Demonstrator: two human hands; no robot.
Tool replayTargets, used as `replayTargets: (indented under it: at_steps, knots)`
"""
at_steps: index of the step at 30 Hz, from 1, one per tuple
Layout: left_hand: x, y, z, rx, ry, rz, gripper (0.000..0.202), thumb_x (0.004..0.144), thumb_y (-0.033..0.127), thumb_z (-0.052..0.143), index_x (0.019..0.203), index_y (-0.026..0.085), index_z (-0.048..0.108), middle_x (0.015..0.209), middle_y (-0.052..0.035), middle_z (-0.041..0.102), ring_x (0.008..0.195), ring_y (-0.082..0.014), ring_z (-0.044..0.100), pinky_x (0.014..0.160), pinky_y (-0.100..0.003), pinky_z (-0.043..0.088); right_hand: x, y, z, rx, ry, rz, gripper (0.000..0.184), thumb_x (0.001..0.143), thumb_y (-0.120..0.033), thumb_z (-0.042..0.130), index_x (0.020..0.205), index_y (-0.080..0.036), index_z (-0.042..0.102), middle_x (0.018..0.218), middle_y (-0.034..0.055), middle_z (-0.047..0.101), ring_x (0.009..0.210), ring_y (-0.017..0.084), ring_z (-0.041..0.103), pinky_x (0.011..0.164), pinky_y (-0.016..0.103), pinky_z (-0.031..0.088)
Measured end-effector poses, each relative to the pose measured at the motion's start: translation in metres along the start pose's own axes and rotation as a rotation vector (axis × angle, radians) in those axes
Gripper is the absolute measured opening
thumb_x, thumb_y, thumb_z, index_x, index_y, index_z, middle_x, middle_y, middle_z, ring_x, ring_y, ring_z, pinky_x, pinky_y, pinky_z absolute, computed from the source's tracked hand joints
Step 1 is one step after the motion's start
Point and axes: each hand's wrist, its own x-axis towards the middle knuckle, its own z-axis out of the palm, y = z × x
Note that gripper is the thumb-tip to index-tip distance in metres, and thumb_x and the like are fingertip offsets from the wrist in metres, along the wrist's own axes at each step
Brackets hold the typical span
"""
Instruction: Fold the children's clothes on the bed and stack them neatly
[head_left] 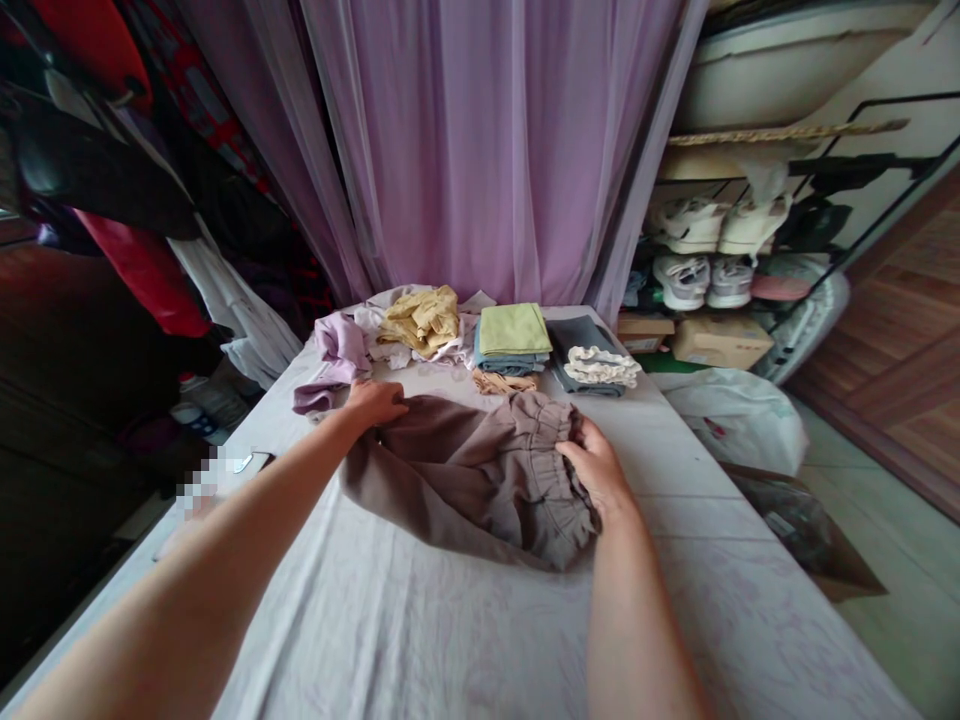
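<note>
While the fingers (pixel 396 405) of the left hand (pixel 373 402) pinched the far edge of the taupe trousers (pixel 457 480), the right hand (pixel 596 465) curled closed over their gathered waistband (pixel 541 450), the soft, crumpled cloth lying between both hands on a creased pale bed sheet (pixel 420 630). Just beyond the fingers sat a lilac garment (pixel 337 345), crumpled yellow cloth (pixel 420 320) and a folded green-and-blue stack (pixel 512 335); farther ahead hung a sheer mauve curtain (pixel 450 150), with white sneakers (pixel 682 225) racked off to the right.
</note>
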Motion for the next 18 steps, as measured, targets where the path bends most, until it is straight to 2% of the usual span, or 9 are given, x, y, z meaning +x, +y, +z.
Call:
replayTargets:
  at_steps: [2, 4, 6, 8, 10, 12, 13, 15, 18]
  knots:
    - [-0.001, -0.007, -0.013, -0.010, 0.110, -0.085, 0.037, 0.089, 0.043, 0.048, 0.112, 0.021, 0.066, 0.112, -0.0109, 0.071, 0.108, -0.0307, 0.063, 0.094, -0.043, 0.042, 0.000, -0.003, -0.001, 0.054, 0.065, -0.020, 0.055, 0.061, -0.027, 0.063, 0.115, -0.026, 0.062, 0.103, 0.0010, 0.074, 0.101, 0.023, 0.068, 0.096, 0.039, 0.051]
    - [-0.002, -0.014, -0.023, -0.061, 0.286, -0.228, 0.039, 0.092, 0.042, 0.042, 0.117, 0.021, 0.063, 0.118, -0.0119, 0.068, 0.114, -0.0315, 0.059, 0.099, -0.046, 0.040, 0.002, -0.002, -0.002, 0.107, 0.150, -0.044, 0.057, 0.060, -0.027, 0.063, 0.118, -0.025, 0.062, 0.105, 0.0010, 0.074, 0.101, 0.022, 0.068, 0.095, 0.038, 0.051]
    - [-0.002, -0.018, -0.026, -0.134, 0.448, -0.340, 0.040, 0.092, 0.042, 0.043, 0.121, 0.022, 0.061, 0.124, -0.0118, 0.065, 0.119, -0.0321, 0.056, 0.103, -0.048, 0.037, 0.006, 0.005, -0.002, 0.130, 0.242, -0.045, 0.057, 0.059, -0.028, 0.063, 0.116, -0.024, 0.062, 0.103, 0.0024, 0.074, 0.099, 0.022, 0.068, 0.090, 0.037, 0.053]
    - [-0.003, -0.018, -0.021, -0.183, 0.513, -0.346, 0.046, 0.089, 0.041, 0.048, 0.131, 0.023, 0.056, 0.134, -0.0123, 0.058, 0.127, -0.0328, 0.050, 0.107, -0.049, 0.034, 0.011, 0.014, -0.003, 0.106, 0.318, -0.009, 0.056, 0.059, -0.030, 0.063, 0.114, -0.022, 0.063, 0.098, 0.0040, 0.075, 0.094, 0.023, 0.069, 0.084, 0.036, 0.055]
    - [-0.006, -0.012, -0.009, -0.196, 0.516, -0.291, 0.058, 0.087, 0.040, 0.053, 0.141, 0.022, 0.047, 0.147, -0.0138, 0.047, 0.136, -0.0336, 0.041, 0.111, -0.051, 0.030, 0.015, 0.023, -0.006, 0.059, 0.345, 0.048, 0.055, 0.059, -0.034, 0.065, 0.113, -0.021, 0.064, 0.096, 0.0046, 0.075, 0.091, 0.023, 0.069, 0.081, 0.036, 0.056]
    - [-0.015, -0.002, 0.007, -0.201, 0.490, -0.224, 0.061, 0.086, 0.040, 0.055, 0.143, 0.020, 0.045, 0.153, -0.0145, 0.041, 0.140, -0.0331, 0.036, 0.113, -0.051, 0.028, 0.018, 0.028, -0.010, 0.021, 0.323, 0.094, 0.056, 0.061, -0.041, 0.068, 0.113, -0.022, 0.064, 0.095, 0.0042, 0.075, 0.093, 0.024, 0.070, 0.081, 0.035, 0.056]
    - [-0.022, 0.004, 0.014, -0.205, 0.466, -0.182, 0.057, 0.087, 0.039, 0.055, 0.140, 0.021, 0.049, 0.152, -0.0139, 0.042, 0.140, -0.0322, 0.037, 0.113, -0.050, 0.029, 0.018, 0.029, -0.012, 0.013, 0.303, 0.109, 0.056, 0.062, -0.044, 0.070, 0.113, -0.022, 0.065, 0.095, 0.0039, 0.075, 0.095, 0.024, 0.070, 0.082, 0.035, 0.056]
    - [-0.039, 0.015, 0.028, -0.228, 0.378, -0.048, 0.040, 0.090, 0.037, 0.051, 0.127, 0.024, 0.061, 0.140, -0.0092, 0.057, 0.130, -0.0279, 0.050, 0.111, -0.044, 0.034, 0.018, 0.029, -0.013, 0.020, 0.269, 0.127, 0.058, 0.062, -0.048, 0.072, 0.114, -0.024, 0.064, 0.096, 0.0038, 0.076, 0.100, 0.025, 0.069, 0.088, 0.036, 0.056]
    - [-0.067, 0.028, 0.044, -0.289, 0.167, 0.157, 0.031, 0.093, 0.038, 0.046, 0.111, 0.026, 0.069, 0.112, -0.0036, 0.073, 0.106, -0.0229, 0.066, 0.100, -0.036, 0.044, 0.016, 0.027, -0.010, 0.035, 0.201, 0.099, 0.065, 0.060, -0.046, 0.077, 0.119, -0.024, 0.062, 0.102, 0.0048, 0.075, 0.105, 0.025, 0.068, 0.095, 0.039, 0.053]
